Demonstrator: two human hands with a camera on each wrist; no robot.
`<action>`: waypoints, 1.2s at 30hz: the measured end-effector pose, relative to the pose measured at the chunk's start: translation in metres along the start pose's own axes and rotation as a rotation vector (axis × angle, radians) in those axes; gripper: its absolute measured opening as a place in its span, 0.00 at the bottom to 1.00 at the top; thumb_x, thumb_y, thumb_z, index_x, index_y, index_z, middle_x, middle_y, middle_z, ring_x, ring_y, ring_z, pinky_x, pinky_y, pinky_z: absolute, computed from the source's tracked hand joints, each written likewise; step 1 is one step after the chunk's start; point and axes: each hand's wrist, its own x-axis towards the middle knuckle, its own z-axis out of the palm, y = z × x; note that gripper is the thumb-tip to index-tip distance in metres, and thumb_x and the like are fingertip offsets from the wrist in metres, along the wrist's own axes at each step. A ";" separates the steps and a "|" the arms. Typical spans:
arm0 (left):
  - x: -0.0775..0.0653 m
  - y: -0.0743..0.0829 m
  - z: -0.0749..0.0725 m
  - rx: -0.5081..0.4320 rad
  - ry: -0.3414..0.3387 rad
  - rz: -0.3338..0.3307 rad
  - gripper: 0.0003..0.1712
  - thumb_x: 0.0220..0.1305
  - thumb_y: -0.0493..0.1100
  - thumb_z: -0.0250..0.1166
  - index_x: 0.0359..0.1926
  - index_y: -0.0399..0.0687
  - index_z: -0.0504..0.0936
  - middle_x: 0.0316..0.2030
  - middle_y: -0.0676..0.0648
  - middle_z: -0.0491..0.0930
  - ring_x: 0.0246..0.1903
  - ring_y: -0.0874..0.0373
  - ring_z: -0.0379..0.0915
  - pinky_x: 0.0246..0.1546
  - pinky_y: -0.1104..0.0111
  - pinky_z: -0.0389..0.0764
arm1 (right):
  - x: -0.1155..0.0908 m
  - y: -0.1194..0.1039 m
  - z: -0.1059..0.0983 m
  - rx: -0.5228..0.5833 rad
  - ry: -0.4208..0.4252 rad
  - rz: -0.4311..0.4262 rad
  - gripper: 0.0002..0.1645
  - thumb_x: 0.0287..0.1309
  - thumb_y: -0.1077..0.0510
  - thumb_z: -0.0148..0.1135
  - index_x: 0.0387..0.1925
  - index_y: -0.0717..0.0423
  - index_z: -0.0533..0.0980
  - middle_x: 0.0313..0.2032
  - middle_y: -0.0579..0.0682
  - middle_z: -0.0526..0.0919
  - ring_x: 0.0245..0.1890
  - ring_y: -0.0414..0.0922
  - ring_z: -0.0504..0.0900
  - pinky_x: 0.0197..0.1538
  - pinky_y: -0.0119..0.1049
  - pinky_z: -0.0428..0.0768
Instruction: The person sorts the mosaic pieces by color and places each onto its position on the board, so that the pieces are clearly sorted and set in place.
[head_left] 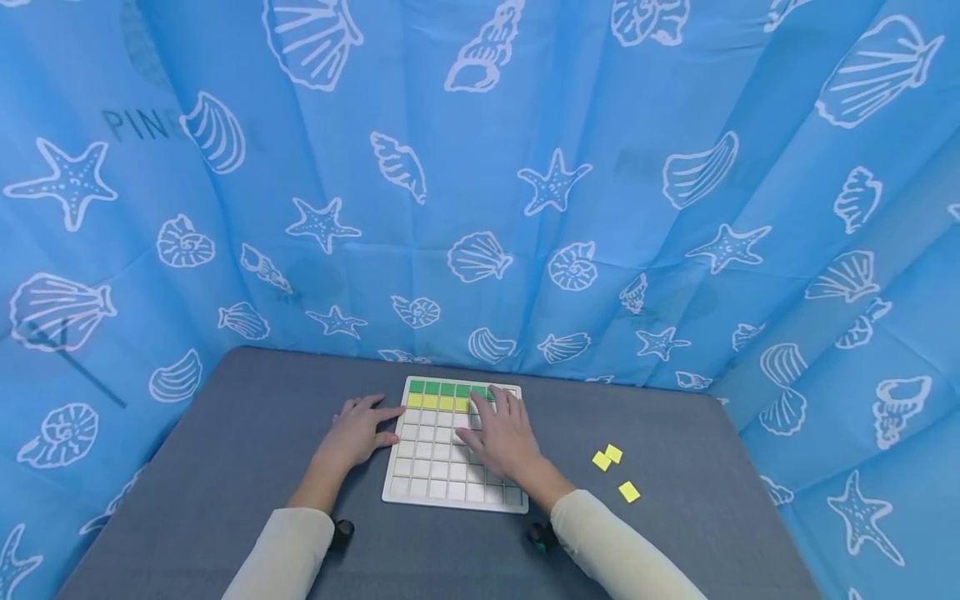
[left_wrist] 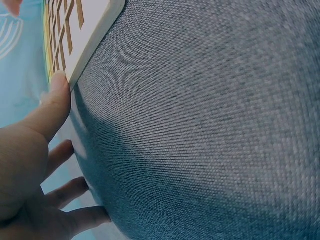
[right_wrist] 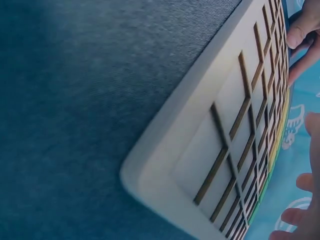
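Observation:
A white gridded board (head_left: 422, 468) lies on the grey table, with a row of green square tiles (head_left: 447, 389) at its far side and a row of yellow square tiles (head_left: 430, 402) just nearer. My left hand (head_left: 356, 432) rests at the board's left edge, fingers spread, its thumb (left_wrist: 59, 92) touching the rim in the left wrist view. Over the right half of the board is my right hand (head_left: 501, 433), its fingertips by the right end of the yellow row. I see no tile between its fingers, and it hides some squares beneath it.
Several loose yellow tiles (head_left: 628, 492) lie on the table (head_left: 697, 533) to the right of the board. A blue curtain (head_left: 480, 183) with white shell prints hangs behind the table and at both sides.

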 end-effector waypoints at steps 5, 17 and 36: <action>0.000 0.000 0.000 0.008 0.001 0.004 0.33 0.66 0.54 0.68 0.72 0.63 0.74 0.76 0.36 0.63 0.73 0.26 0.55 0.66 0.28 0.63 | -0.008 0.008 0.002 -0.019 -0.034 0.027 0.43 0.69 0.32 0.55 0.75 0.49 0.64 0.75 0.64 0.61 0.77 0.69 0.55 0.75 0.72 0.55; 0.001 0.000 0.002 0.004 0.010 -0.008 0.33 0.66 0.54 0.69 0.71 0.63 0.74 0.75 0.36 0.63 0.74 0.27 0.55 0.66 0.28 0.63 | -0.027 0.033 0.006 -0.014 -0.049 0.071 0.48 0.67 0.27 0.53 0.79 0.44 0.58 0.80 0.62 0.53 0.80 0.67 0.47 0.77 0.73 0.46; -0.001 0.000 0.000 -0.009 0.000 -0.005 0.33 0.67 0.54 0.68 0.72 0.63 0.73 0.76 0.36 0.61 0.74 0.27 0.54 0.67 0.28 0.61 | -0.053 0.070 -0.011 -0.033 -0.008 0.140 0.50 0.65 0.27 0.54 0.79 0.46 0.58 0.80 0.63 0.51 0.80 0.69 0.46 0.76 0.74 0.44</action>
